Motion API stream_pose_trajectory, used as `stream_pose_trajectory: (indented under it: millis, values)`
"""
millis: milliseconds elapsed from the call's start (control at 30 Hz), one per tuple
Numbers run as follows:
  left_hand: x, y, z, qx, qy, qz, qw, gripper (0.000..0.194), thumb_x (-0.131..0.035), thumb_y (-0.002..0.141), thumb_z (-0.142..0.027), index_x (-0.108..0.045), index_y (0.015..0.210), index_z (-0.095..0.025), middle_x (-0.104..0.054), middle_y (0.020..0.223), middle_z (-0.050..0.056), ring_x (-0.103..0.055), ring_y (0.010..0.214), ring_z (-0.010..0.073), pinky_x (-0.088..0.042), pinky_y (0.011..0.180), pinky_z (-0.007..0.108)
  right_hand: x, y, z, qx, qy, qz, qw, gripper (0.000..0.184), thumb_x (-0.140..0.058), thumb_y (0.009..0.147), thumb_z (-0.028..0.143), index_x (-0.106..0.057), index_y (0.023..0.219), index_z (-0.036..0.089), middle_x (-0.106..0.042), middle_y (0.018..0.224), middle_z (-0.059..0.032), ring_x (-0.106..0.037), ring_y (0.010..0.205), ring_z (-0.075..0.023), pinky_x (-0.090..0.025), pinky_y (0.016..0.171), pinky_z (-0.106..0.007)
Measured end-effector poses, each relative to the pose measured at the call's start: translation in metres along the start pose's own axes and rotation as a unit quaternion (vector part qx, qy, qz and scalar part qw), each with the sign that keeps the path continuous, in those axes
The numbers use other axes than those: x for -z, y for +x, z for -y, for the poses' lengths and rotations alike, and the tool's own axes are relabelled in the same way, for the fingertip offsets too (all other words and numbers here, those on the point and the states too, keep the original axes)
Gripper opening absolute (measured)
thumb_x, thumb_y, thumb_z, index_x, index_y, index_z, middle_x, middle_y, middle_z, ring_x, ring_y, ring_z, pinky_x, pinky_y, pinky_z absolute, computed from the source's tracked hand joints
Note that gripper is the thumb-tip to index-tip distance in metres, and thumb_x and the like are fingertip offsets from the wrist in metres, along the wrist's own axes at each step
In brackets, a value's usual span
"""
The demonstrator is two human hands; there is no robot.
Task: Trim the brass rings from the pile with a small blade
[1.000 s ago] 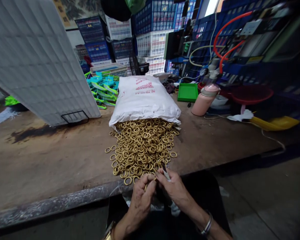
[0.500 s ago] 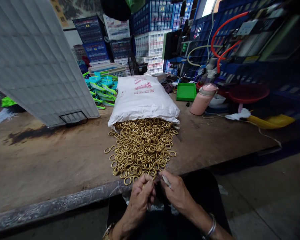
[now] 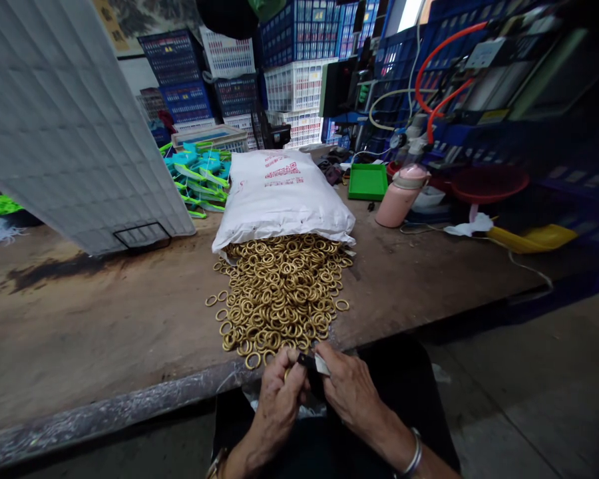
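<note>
Just over the table's front edge, my left hand (image 3: 279, 392) is closed, pinching a gold-coloured ring (image 3: 286, 375) of which only a sliver shows. My right hand (image 3: 352, 389) is closed round a small tool with a flat dark end and a pale wrapped part (image 3: 321, 365); its exact kind I cannot make out. The tool's dark end reaches to the left fingertips. Behind both hands lies a heap of gold-coloured rings (image 3: 279, 293), spilling from the open mouth of a white sack (image 3: 289, 199) with red print.
On the wooden table (image 3: 104, 326), a tall pale ribbed panel (image 3: 80, 120) stands at left. Teal and green plastic pieces (image 3: 199, 173) lie beside the sack. To the right are a green tray (image 3: 368, 181), a pink bottle (image 3: 400, 199) and a yellow scoop-like piece (image 3: 534, 238). Stacked crates (image 3: 299, 86) stand behind.
My right hand has turned the tool so its dark end now shows, pointing at the left fingertips. My left hand keeps its pinch. The whole view has shifted slightly.
</note>
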State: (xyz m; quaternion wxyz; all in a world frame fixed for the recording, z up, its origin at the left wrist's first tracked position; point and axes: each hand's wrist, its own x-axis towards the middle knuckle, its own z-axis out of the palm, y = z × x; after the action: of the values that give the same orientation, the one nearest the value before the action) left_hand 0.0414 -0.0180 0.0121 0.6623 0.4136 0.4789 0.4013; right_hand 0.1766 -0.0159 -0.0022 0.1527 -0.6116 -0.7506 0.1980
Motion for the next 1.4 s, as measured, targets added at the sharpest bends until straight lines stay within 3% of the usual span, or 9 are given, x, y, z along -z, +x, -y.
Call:
stream_pose_trajectory:
  millis: [167, 333, 400, 500, 667, 833, 933, 1033, 1400]
  values:
    - [0.001, 0.0, 0.001, -0.025, 0.025, 0.008, 0.999, 0.032, -0.051, 0.075, -0.047, -0.041, 0.064, -0.019, -0.04, 0.049, -0.006, -0.031, 0.039, 0.0053, -0.027, 0.04, 0.018, 0.003, 0.0, 0.001, 0.0, 0.015, 0.013, 1.0, 0.03, -0.035, 0.062, 0.002, -0.048, 0.082, 0.02, -0.061, 0.07, -0.0012, -0.056, 0.064, -0.0133, -0.03, 0.056, -0.02]
    - [0.006, -0.012, -0.009, -0.067, 0.068, 0.056, 0.994, 0.031, -0.048, 0.078, -0.044, -0.044, 0.064, -0.017, -0.041, 0.052, -0.004, -0.035, 0.043, 0.0059, -0.029, 0.043, 0.018, 0.01, 0.001, -0.004, 0.0, 0.028, 0.062, 0.998, 0.021, -0.036, 0.069, 0.006, -0.048, 0.078, 0.02, -0.059, 0.063, 0.0, -0.053, 0.056, -0.0122, -0.029, 0.051, -0.019]
    - [0.008, -0.019, -0.011, -0.049, 0.066, 0.101, 0.991, 0.029, -0.049, 0.079, -0.043, -0.045, 0.067, -0.017, -0.044, 0.053, -0.004, -0.037, 0.044, 0.0061, -0.03, 0.044, 0.018, 0.013, 0.001, -0.012, -0.03, 0.005, 0.055, 0.998, 0.017, -0.036, 0.072, 0.01, -0.048, 0.077, 0.02, -0.059, 0.062, -0.0005, -0.052, 0.054, -0.0123, -0.028, 0.05, -0.02]
    - [0.01, -0.023, -0.007, 0.031, 0.006, 0.143, 0.989, 0.027, -0.049, 0.078, -0.044, -0.045, 0.072, -0.017, -0.048, 0.055, -0.003, -0.036, 0.04, 0.0048, -0.025, 0.037, 0.016, 0.011, -0.001, -0.023, -0.073, -0.022, 0.008, 0.997, 0.016, -0.034, 0.075, 0.013, -0.049, 0.074, 0.02, -0.058, 0.06, -0.0015, -0.053, 0.054, -0.013, -0.029, 0.051, -0.021]
    - [0.016, -0.016, 0.01, 0.122, -0.095, 0.133, 0.979, 0.031, -0.046, 0.08, -0.042, -0.05, 0.068, -0.013, -0.046, 0.046, -0.003, -0.03, 0.032, 0.003, -0.02, 0.031, 0.014, -0.002, 0.0, -0.021, -0.044, -0.018, -0.052, 0.998, 0.014, -0.038, 0.075, 0.015, -0.05, 0.079, 0.02, -0.061, 0.064, -0.0008, -0.056, 0.057, -0.0132, -0.03, 0.052, -0.021]
    - [0.018, -0.013, 0.019, 0.131, -0.166, 0.118, 0.97, 0.021, -0.051, 0.077, -0.031, -0.051, 0.067, -0.012, -0.057, 0.056, 0.003, -0.038, 0.033, 0.0037, -0.024, 0.029, 0.014, -0.014, 0.003, -0.011, -0.059, -0.07, -0.082, 0.992, 0.016, -0.046, 0.076, 0.018, -0.048, 0.092, 0.02, -0.064, 0.07, -0.0003, -0.06, 0.06, -0.0151, -0.028, 0.052, -0.023]
    - [0.018, -0.011, 0.022, 0.148, -0.21, 0.12, 0.959, 0.011, -0.052, 0.075, -0.025, -0.05, 0.078, -0.015, -0.06, 0.063, 0.004, -0.044, 0.035, 0.0058, -0.028, 0.029, 0.014, -0.016, 0.006, -0.01, -0.067, -0.102, -0.08, 0.989, 0.018, -0.048, 0.077, 0.02, -0.046, 0.095, 0.02, -0.065, 0.069, -0.0005, -0.061, 0.059, -0.016, -0.026, 0.051, -0.023]
    - [0.017, -0.008, 0.024, 0.172, -0.231, 0.129, 0.949, 0.016, -0.052, 0.073, -0.021, -0.053, 0.086, -0.013, -0.058, 0.062, 0.003, -0.047, 0.04, 0.0069, -0.031, 0.03, 0.014, -0.015, 0.009, -0.009, -0.083, -0.125, -0.071, 0.986, 0.018, -0.048, 0.078, 0.02, -0.046, 0.095, 0.02, -0.064, 0.064, -0.0007, -0.061, 0.059, -0.0167, -0.025, 0.05, -0.024]
    - [0.008, 0.005, 0.02, 0.188, -0.282, 0.113, 0.934, 0.017, -0.066, 0.064, -0.021, -0.052, 0.067, -0.012, -0.06, 0.068, 0.006, -0.057, 0.052, 0.0117, -0.032, 0.031, 0.013, -0.004, 0.022, -0.007, -0.112, -0.123, -0.047, 0.985, 0.01, -0.044, 0.078, 0.015, -0.048, 0.086, 0.019, -0.063, 0.062, -0.0017, -0.06, 0.057, -0.016, -0.021, 0.049, -0.024]
